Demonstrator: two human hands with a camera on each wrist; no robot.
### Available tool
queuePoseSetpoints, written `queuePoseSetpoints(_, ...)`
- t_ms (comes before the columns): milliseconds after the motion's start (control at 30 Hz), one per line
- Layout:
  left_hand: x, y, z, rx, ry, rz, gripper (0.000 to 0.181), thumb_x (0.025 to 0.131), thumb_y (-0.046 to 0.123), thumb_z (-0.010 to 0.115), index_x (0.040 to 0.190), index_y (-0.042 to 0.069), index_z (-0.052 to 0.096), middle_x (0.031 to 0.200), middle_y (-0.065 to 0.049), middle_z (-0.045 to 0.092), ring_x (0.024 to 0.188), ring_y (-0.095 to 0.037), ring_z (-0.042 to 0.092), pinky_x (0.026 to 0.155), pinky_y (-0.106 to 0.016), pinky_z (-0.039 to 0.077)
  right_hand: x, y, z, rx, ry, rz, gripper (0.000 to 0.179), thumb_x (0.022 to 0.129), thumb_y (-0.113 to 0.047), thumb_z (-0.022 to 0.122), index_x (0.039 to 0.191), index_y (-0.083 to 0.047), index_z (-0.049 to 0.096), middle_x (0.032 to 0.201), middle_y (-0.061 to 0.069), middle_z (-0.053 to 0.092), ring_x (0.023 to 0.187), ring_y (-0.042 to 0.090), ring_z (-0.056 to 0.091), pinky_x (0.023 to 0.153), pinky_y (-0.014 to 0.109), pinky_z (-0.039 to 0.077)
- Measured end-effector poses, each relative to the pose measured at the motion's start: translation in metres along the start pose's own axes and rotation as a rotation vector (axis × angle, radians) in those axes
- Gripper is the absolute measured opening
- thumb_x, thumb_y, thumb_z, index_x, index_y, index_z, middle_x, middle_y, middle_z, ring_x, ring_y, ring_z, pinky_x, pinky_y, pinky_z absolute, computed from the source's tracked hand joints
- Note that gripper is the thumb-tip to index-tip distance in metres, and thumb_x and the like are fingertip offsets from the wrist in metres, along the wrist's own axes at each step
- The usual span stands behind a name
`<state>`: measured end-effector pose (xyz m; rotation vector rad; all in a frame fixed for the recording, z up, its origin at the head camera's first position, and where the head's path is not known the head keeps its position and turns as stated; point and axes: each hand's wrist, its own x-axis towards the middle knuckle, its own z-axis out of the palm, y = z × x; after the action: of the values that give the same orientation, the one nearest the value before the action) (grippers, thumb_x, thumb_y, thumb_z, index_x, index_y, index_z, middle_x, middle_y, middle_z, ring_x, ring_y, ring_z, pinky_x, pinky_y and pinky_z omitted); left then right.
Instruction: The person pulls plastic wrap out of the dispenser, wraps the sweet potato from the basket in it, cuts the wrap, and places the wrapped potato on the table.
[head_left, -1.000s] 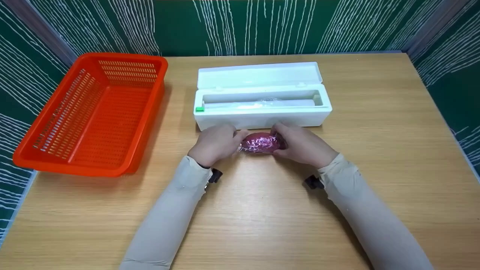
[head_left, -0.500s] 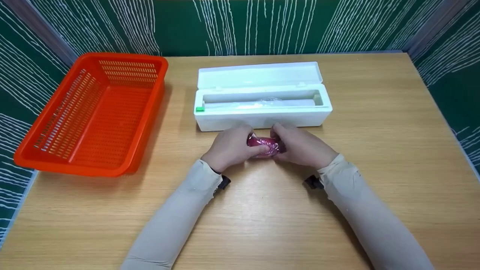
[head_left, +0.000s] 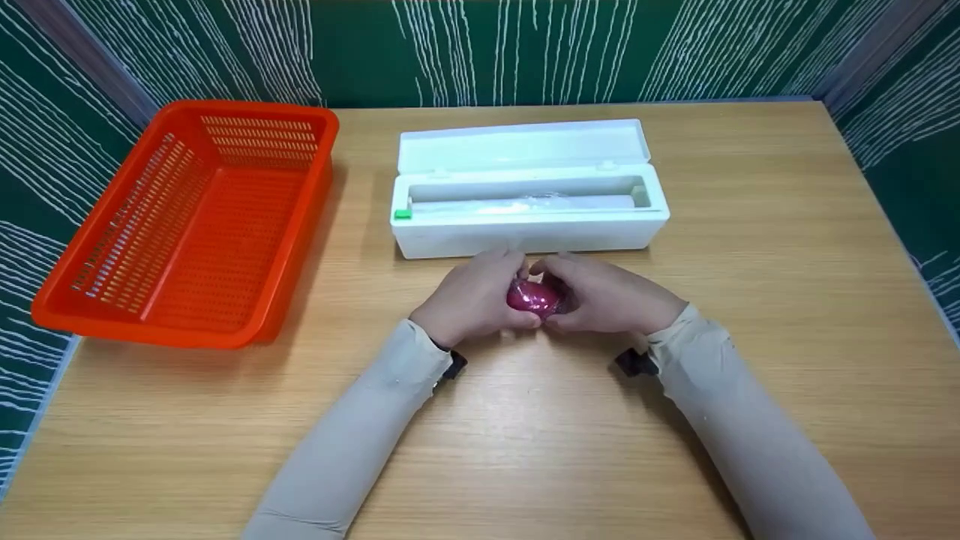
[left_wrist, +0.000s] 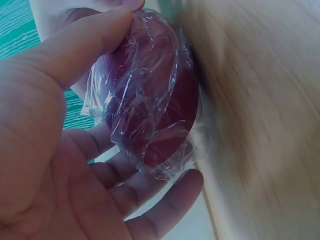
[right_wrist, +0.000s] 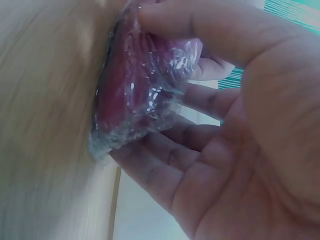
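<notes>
A purple-red, rounded oblong thing [head_left: 532,298] lies low over the table, in front of the white dispenser box. Crinkled cling film [left_wrist: 150,115] wraps it; its exact kind is unclear. My left hand [head_left: 476,300] holds its left end, thumb on the near side and fingers curled behind. At the opposite end my right hand [head_left: 611,295] grips it between thumb and fingers. In the right wrist view, gathered film [right_wrist: 145,107] bunches at that end, close to the tabletop. The thumbs nearly meet in the head view. Both palms hide parts of the wrapped thing.
Just beyond the hands stands a white cling film dispenser [head_left: 525,236], lid [head_left: 525,148] raised, a film roll [head_left: 517,205] inside and a green tab [head_left: 403,214] at its left. An orange slotted basket [head_left: 259,334] sits on the left of the wooden table [head_left: 525,450].
My left hand has moved right and wrapped further round the bundle, its thumb shifting to the near side. The right hand stays almost in place. Less of the bundle shows now.
</notes>
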<state>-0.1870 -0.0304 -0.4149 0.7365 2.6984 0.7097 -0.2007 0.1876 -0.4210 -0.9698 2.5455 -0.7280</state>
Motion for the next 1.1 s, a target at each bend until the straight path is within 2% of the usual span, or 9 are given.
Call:
queuePoseSetpoints(200,0.000,0.002,0.003,0.064,0.003,0.106,0.057,0.079,0.036,0.091,0.114,0.014,0.052,0.111,0.001,0.047,0.106,-0.017,0.045,0.094,-0.031,0.044,0.001,0.001,0.002,0.032,-0.016,-0.027,0.061,0.081,-0.018,0.086,0.134,-0.006,0.057,0.124,0.008,0.064,0.112,0.022,0.061,0.100,0.042,0.051)
queuePoseSetpoints(433,0.001,0.000,0.004,0.123,0.031,0.191,0.060,0.080,0.034,0.089,0.121,0.011,0.051,0.115,-0.001,0.047,0.109,-0.019,0.045,0.098,-0.032,0.043,0.002,0.004,0.003,0.070,-0.041,-0.001,0.071,0.082,-0.019,0.086,0.142,-0.004,0.052,0.133,0.011,0.062,0.125,0.027,0.059,0.111,0.046,0.045)
queuePoseSetpoints(533,0.001,-0.002,0.002,0.064,0.032,0.166,0.050,0.087,0.037,0.079,0.122,0.013,0.053,0.115,0.001,0.050,0.107,-0.016,0.048,0.094,-0.031,0.046,0.003,0.004,0.005,0.065,-0.039,0.001,0.078,0.082,-0.018,0.086,0.147,-0.001,0.047,0.137,0.016,0.059,0.130,0.031,0.056,0.114,0.047,0.042)
queuePoseSetpoints(633,0.001,-0.003,-0.003,-0.043,0.039,0.083,0.041,0.093,0.036,0.072,0.123,0.014,0.055,0.115,0.003,0.056,0.103,-0.014,0.054,0.091,-0.031,0.049,0.003,0.003,0.007,0.034,-0.012,0.007,0.078,0.080,-0.015,0.087,0.145,0.001,0.046,0.134,0.018,0.059,0.127,0.033,0.056,0.113,0.047,0.043)
queuePoseSetpoints(733,0.002,-0.002,-0.007,-0.125,0.051,0.003,0.035,0.095,0.031,0.073,0.122,0.014,0.059,0.114,0.003,0.061,0.101,-0.013,0.058,0.091,-0.031,0.050,0.004,0.001,0.009,-0.013,0.040,-0.011,0.075,0.079,-0.012,0.088,0.140,0.002,0.046,0.127,0.019,0.058,0.121,0.033,0.057,0.110,0.048,0.045)
queuePoseSetpoints(800,0.002,-0.001,-0.009,-0.119,0.054,-0.025,0.033,0.093,0.032,0.078,0.116,0.014,0.063,0.112,0.003,0.062,0.101,-0.014,0.058,0.091,-0.031,0.050,0.003,0.000,0.009,-0.051,0.081,-0.043,0.067,0.080,-0.012,0.088,0.132,0.001,0.049,0.120,0.017,0.058,0.115,0.032,0.059,0.106,0.047,0.048)
queuePoseSetpoints(900,0.001,0.000,-0.010,-0.061,0.056,-0.021,0.033,0.092,0.039,0.078,0.112,0.014,0.068,0.108,0.003,0.063,0.099,-0.015,0.059,0.091,-0.033,0.051,0.002,-0.001,0.008,-0.082,0.115,-0.086,0.064,0.081,-0.015,0.089,0.130,-0.001,0.049,0.120,0.016,0.060,0.114,0.031,0.060,0.105,0.047,0.049)
queuePoseSetpoints(1000,0.001,-0.001,-0.009,-0.024,0.036,-0.008,0.045,0.091,0.045,0.079,0.121,0.013,0.069,0.114,0.000,0.065,0.104,-0.017,0.061,0.094,-0.036,0.051,0.001,0.000,0.004,-0.078,0.097,-0.091,0.067,0.082,-0.020,0.089,0.134,-0.003,0.049,0.123,0.014,0.061,0.116,0.030,0.062,0.105,0.046,0.050)
queuePoseSetpoints(1100,-0.001,-0.002,-0.009,-0.032,0.014,-0.001,0.059,0.088,0.046,0.081,0.134,0.014,0.063,0.126,-0.001,0.064,0.115,-0.018,0.060,0.101,-0.037,0.050,-0.002,0.000,-0.002,-0.033,0.039,-0.077,0.077,0.082,-0.026,0.090,0.143,-0.007,0.047,0.131,0.013,0.062,0.122,0.028,0.060,0.108,0.046,0.047)
